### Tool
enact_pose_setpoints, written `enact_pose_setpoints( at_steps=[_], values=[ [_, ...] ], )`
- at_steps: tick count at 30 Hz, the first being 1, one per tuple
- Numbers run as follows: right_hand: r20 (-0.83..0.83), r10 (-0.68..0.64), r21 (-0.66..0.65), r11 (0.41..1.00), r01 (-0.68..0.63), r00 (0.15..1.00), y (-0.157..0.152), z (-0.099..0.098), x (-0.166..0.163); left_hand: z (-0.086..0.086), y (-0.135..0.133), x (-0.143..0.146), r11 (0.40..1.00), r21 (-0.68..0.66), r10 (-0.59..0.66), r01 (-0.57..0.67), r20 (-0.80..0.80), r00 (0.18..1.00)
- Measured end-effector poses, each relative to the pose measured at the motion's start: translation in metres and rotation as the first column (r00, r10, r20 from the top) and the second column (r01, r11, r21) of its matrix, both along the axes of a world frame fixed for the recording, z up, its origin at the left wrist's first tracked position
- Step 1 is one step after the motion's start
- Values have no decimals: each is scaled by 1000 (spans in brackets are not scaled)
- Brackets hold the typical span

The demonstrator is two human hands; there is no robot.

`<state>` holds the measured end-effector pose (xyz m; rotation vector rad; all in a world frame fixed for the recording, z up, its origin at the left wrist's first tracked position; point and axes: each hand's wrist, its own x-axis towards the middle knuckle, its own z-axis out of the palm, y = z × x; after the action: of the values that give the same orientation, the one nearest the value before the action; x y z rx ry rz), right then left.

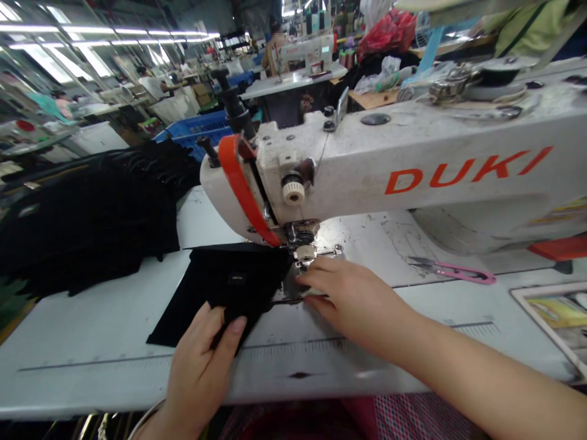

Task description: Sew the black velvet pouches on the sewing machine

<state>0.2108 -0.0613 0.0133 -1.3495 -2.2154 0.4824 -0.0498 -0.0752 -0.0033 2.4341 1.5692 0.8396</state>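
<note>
A black fabric piece [202, 293] with a small dark label [236, 278] lies on the white sewing table, its right edge beside the presser foot area. My left hand [206, 348] grips its near edge between thumb and fingers. Close to the needle area of the white sewing machine [358, 153], my right hand [348, 296] has its fingers bent at a dark narrow strip [287, 301] by the fabric's right side. Whether the fingertips hold that strip is hard to make out. The needle itself is mostly hidden.
Pink-handled thread snips [458, 271] lie on the machine bed to the right. A large pile of black fabric pieces [92, 214] covers the table's left side. Behind it stands a blue crate [197, 129]. A printed ruler [298, 347] runs along the table front.
</note>
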Motion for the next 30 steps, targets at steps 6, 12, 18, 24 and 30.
enact_pose_setpoints(
  at_steps=[6, 12, 18, 24, 30],
  values=[
    [-166, 58, 103, 994, -41, 984, 21, -7, -13, 0, -2, 1, 1000, 16, 0, 0, 16, 1000],
    [-248, 95, 122, 990, -66, 964, 19, -20, -23, 3, -1, 7, 994, 13, -106, 105, 48, 993],
    [-281, 203, 149, 975, -166, 938, 16, -15, -23, 3, -4, 11, 973, 22, -231, 230, 75, 970],
    [-133, 305, 235, 934, -269, 943, 5, -11, -20, 4, -7, 7, 957, 89, -276, 275, -4, 961],
    [-76, 135, 147, 981, -123, 988, -45, -26, -27, 4, -7, 14, 948, 207, -239, 241, -38, 970]
  ],
)
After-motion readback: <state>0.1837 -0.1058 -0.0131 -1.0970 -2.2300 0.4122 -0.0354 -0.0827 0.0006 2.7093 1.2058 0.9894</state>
